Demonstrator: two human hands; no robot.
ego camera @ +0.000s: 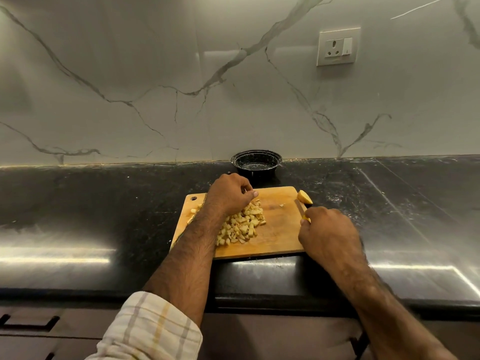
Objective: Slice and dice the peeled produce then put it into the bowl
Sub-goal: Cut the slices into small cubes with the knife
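Diced produce [242,224] lies in a pale yellow heap on the wooden cutting board [275,237]. Over the heap's far edge the left hand [228,194] hovers, fingers curled; whether it holds any pieces cannot be told. One uncut chunk [304,197] sits at the board's far right corner. Beside it the right hand [328,232] grips a knife [300,207]. Behind the board, a black bowl [256,162] stands on the dark counter [104,203].
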